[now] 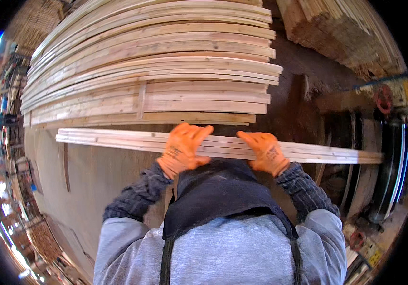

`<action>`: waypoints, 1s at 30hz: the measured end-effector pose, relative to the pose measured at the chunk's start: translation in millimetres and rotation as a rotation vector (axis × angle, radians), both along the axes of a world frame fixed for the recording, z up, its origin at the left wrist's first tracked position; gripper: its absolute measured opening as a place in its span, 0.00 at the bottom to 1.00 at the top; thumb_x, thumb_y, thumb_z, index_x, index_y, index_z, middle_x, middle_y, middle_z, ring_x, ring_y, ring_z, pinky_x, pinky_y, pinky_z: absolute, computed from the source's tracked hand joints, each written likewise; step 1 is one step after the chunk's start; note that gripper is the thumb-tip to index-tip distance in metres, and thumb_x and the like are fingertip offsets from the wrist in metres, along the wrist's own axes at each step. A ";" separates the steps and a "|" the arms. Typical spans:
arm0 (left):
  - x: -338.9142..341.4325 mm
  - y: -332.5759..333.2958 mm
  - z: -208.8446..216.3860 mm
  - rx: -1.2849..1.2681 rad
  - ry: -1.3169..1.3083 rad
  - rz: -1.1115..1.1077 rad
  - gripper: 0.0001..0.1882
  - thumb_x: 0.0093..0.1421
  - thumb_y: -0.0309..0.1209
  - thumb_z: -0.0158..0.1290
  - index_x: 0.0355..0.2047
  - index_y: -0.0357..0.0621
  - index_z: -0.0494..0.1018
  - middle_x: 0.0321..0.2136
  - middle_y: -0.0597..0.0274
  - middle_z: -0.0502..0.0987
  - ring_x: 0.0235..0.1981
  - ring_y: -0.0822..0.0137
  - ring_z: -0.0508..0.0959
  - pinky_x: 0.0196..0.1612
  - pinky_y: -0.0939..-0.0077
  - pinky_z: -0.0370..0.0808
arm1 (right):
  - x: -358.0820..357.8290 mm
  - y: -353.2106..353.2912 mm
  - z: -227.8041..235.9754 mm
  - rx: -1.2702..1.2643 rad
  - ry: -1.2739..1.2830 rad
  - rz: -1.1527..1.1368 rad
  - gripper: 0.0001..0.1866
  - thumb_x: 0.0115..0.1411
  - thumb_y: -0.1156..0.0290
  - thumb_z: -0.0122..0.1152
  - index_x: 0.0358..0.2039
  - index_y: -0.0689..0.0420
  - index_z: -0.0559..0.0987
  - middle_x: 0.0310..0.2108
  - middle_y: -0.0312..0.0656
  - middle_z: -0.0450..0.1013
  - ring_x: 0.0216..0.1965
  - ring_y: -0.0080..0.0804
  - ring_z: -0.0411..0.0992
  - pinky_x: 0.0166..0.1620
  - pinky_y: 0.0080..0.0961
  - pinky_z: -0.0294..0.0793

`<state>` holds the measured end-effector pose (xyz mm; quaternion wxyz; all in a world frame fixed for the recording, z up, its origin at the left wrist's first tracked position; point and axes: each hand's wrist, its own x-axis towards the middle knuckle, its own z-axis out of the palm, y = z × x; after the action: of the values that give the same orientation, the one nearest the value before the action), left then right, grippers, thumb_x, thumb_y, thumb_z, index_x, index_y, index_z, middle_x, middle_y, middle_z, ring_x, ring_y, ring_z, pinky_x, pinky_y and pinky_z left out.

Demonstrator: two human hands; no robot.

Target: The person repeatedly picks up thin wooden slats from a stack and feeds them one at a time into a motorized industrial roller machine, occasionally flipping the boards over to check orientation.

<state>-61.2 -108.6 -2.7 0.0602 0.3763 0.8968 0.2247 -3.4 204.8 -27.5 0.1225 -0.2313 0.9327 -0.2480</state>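
In front of my apron I hold a narrow bundle of long pale wooden boards (228, 147), several laid side by side. It runs across the view from left to right, its right end slightly lower. My left hand (181, 149), in an orange work glove, is closed around the bundle left of its middle, fingers over the far edge and thumb on the near side. A short way to the right, my right hand (267, 153), gloved alike, grips it the same way. The undersides of the boards are hidden.
Beyond the bundle lies a large stack of boards (166, 47), its right ends uneven. More stacked timber (342, 38) stands at the far right. A dark metal roller (390, 166) with machine parts is near the bundle's right end. Racks line the left.
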 end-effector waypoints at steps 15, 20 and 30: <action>-6.8 -109.4 -4.6 -0.389 -0.071 0.126 0.39 0.40 0.39 0.70 0.55 0.45 0.73 0.47 0.53 0.81 0.49 0.50 0.80 0.57 0.55 0.74 | -1.8 30.2 30.5 -0.054 0.000 0.050 0.50 0.34 0.76 0.70 0.66 0.53 0.70 0.55 0.51 0.75 0.52 0.51 0.76 0.57 0.46 0.76; 14.4 -79.5 -2.0 -0.095 -0.013 0.048 0.47 0.37 0.42 0.74 0.60 0.45 0.72 0.48 0.52 0.80 0.51 0.50 0.78 0.59 0.56 0.73 | -8.4 -59.5 15.0 -0.085 0.041 0.177 0.49 0.37 0.73 0.68 0.67 0.53 0.69 0.53 0.50 0.76 0.51 0.52 0.76 0.55 0.45 0.77; 23.4 -174.8 -8.1 -0.341 0.023 0.198 0.40 0.38 0.39 0.71 0.55 0.46 0.74 0.44 0.55 0.81 0.48 0.51 0.80 0.56 0.53 0.73 | -6.4 -82.1 17.3 -0.069 -0.014 0.166 0.50 0.34 0.73 0.71 0.65 0.58 0.70 0.53 0.54 0.76 0.52 0.54 0.76 0.57 0.44 0.77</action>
<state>-37.8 -283.4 -10.8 0.0904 0.2732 0.9551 0.0703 -9.8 122.7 -10.2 0.1411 -0.3101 0.9003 -0.2708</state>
